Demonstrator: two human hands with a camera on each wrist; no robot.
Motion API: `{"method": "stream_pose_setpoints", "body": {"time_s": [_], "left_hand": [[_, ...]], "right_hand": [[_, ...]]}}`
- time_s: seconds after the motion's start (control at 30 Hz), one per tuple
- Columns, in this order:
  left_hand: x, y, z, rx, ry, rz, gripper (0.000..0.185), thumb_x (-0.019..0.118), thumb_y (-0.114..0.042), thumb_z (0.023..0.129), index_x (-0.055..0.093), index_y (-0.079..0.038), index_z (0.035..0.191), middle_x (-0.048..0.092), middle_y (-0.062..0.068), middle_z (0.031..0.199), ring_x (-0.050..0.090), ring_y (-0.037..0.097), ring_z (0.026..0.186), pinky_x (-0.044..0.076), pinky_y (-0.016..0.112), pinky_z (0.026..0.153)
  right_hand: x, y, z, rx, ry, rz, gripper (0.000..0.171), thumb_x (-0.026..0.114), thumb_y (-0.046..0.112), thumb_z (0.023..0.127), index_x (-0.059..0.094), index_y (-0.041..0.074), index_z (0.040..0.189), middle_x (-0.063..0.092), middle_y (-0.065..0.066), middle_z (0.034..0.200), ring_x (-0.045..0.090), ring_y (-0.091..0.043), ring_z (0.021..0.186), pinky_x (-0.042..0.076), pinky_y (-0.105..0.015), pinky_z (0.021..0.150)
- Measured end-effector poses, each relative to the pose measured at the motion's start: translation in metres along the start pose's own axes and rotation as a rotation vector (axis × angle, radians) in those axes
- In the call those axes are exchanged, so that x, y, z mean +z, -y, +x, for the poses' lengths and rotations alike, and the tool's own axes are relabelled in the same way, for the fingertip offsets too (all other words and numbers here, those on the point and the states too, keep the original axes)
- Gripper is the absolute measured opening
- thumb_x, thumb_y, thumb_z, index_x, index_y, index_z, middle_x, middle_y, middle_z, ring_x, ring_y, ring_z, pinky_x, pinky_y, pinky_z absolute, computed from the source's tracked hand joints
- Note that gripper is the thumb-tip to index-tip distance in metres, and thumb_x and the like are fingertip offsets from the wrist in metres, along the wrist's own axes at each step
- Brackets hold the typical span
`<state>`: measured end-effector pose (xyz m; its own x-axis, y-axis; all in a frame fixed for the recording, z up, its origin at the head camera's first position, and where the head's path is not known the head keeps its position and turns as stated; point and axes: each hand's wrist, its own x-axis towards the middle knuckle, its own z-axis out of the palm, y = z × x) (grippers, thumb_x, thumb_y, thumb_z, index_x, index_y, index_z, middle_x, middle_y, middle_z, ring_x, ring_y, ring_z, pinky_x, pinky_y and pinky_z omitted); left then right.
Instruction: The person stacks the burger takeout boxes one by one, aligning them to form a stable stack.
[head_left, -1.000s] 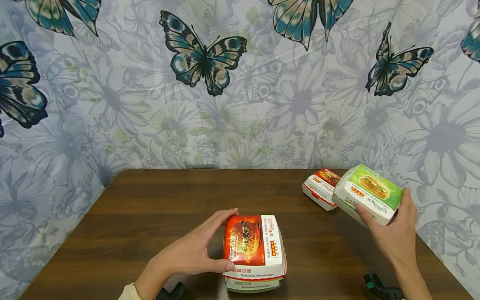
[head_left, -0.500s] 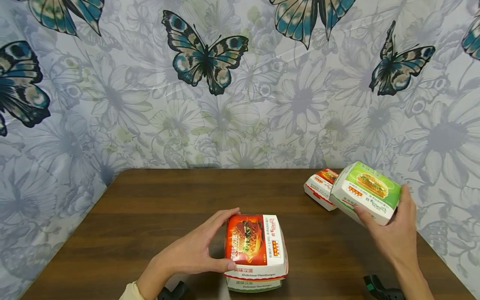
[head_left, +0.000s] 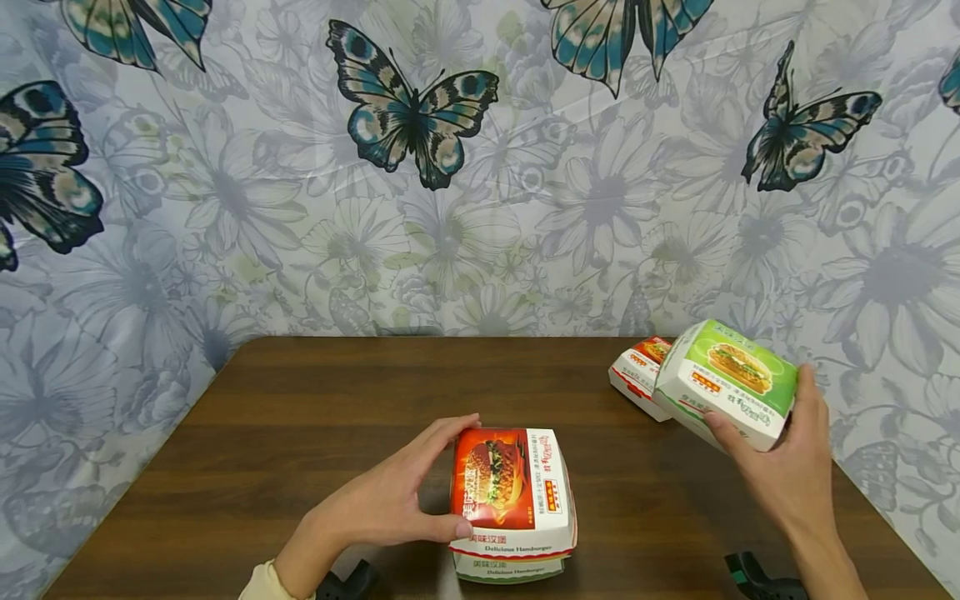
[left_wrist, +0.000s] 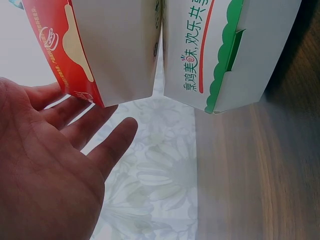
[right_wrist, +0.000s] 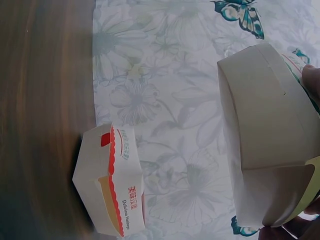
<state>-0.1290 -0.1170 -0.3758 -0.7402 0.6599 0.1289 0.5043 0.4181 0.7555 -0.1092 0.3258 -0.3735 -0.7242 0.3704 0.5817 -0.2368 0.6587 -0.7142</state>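
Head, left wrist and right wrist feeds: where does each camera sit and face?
Head: worn on the head, looking forward and down over the wooden table to the butterfly backdrop; left hand and right hand show.
Left wrist: on that wrist, looking at the stack's red burger box and green burger box; palm and fingers show.
Right wrist: on that wrist, looking at the held green box and far red box; fingertips show at the right edge.
Head and right wrist share the held and far boxes.

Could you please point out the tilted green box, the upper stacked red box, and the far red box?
Tilted green box (head_left: 740, 369), head view: burger picture on lid.
Upper stacked red box (head_left: 504, 486), head view: burger picture on lid.
Far red box (right_wrist: 127, 185), right wrist view: lettered white side.
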Motion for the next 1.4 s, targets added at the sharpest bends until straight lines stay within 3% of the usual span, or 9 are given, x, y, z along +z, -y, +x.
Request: {"method": "stream_pose_setpoints", "body": {"time_s": [0.3,0.53,0.77,1.03,1.4], "left_hand": [[0.0,-0.001,0.0,0.007,-0.009,0.014,0.096,0.08,-0.049,0.085,0.019,-0.049,0.159,0.031,-0.021,0.158,0.042,0.014,0.139,0.044,0.056,0.111],[0.0,-0.002,-0.001,0.006,-0.006,0.009,0.095,0.079,-0.051,0.085,0.019,-0.049,0.159,0.031,-0.021,0.158,0.042,0.014,0.139,0.044,0.057,0.111],[-0.001,-0.002,-0.001,-0.003,-0.004,0.008,0.096,0.08,-0.052,0.085,0.019,-0.05,0.159,0.03,-0.022,0.159,0.041,0.014,0.14,0.043,0.058,0.112],[-0.001,-0.003,-0.002,-0.005,-0.011,0.025,0.096,0.08,-0.053,0.084,0.019,-0.049,0.159,0.03,-0.021,0.159,0.041,0.013,0.14,0.045,0.055,0.111],[-0.001,-0.005,-0.004,0.008,-0.01,0.003,0.095,0.08,-0.053,0.085,0.021,-0.048,0.159,0.031,-0.019,0.16,0.04,0.012,0.141,0.043,0.058,0.112]], "right_hand": [[0.0,0.004,0.0,-0.022,0.009,-0.001,0.112,0.085,0.017,0.078,0.017,0.028,0.166,0.034,-0.019,0.16,0.032,-0.029,0.14,0.02,-0.02,0.114],[0.001,0.011,0.0,-0.047,0.005,-0.005,0.107,0.087,0.015,0.076,0.027,0.027,0.164,0.043,-0.017,0.147,0.036,-0.012,0.127,0.025,-0.017,0.105],[0.002,0.017,0.0,-0.041,0.045,0.004,0.112,0.085,0.017,0.079,0.016,0.023,0.167,0.029,-0.022,0.163,0.03,-0.036,0.144,0.017,-0.029,0.12],[0.004,0.022,-0.001,-0.027,0.084,-0.006,0.111,0.084,0.02,0.081,0.013,0.018,0.167,0.022,-0.021,0.167,0.023,-0.037,0.151,0.014,-0.036,0.124],[0.005,0.033,-0.007,-0.036,0.122,-0.032,0.111,0.083,0.024,0.084,0.009,0.022,0.167,0.027,-0.021,0.164,0.033,-0.038,0.138,0.019,-0.01,0.106]]}}
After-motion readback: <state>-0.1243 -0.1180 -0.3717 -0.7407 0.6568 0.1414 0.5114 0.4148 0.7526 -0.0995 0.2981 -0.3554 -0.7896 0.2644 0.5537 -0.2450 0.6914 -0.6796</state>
